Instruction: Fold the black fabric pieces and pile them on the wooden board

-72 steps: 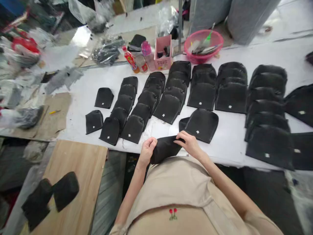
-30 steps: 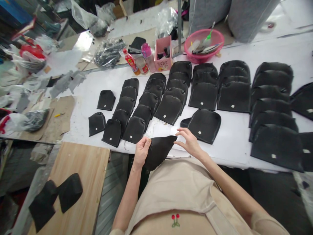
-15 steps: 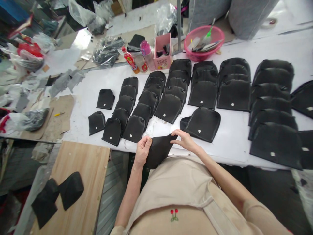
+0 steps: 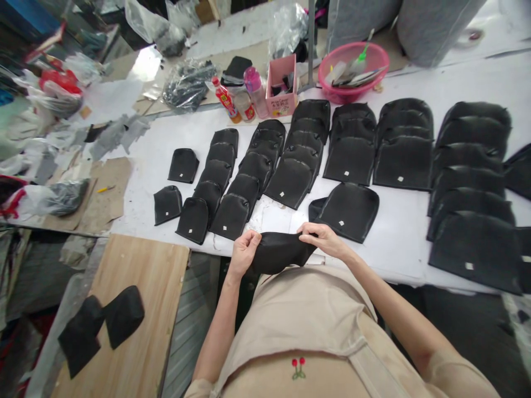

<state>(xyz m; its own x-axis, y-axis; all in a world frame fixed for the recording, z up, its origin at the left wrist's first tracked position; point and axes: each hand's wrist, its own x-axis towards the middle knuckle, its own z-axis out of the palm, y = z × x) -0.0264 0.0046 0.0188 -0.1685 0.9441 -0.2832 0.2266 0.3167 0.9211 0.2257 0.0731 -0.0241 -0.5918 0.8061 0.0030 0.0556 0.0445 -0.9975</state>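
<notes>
Black cloth (image 4: 282, 254) at the lower centre of the frame, just above the beige apron (image 4: 311, 320) – stretched sideways between left hand (image 4: 243, 255) and right hand (image 4: 327, 241). On the left hand, fingers and thumb pinched together on the upper left end of the cloth; on the right hand, fingers and thumb closed on the upper edge, near the cloth's right end, with a dark corner hanging below.

Just beyond the right hand, a loose black piece (image 4: 350, 211) flat on the white worktop (image 4: 394, 237), partly over a smaller dark one. Across the middle and right of the frame, rows of overlapping black pieces (image 4: 290, 177), many with a small white mark near the lower edge.

At top centre, side by side: a red-capped bottle (image 4: 226, 99), a jar (image 4: 245, 108), a pink bottle (image 4: 255, 91), a pink box (image 4: 282, 104) and, farther right, a pink basin (image 4: 338, 95) with a green-tipped thing inside.

At lower left, a wooden board (image 4: 155, 282) – with dark pieces (image 4: 125, 315) lying on it.
</notes>
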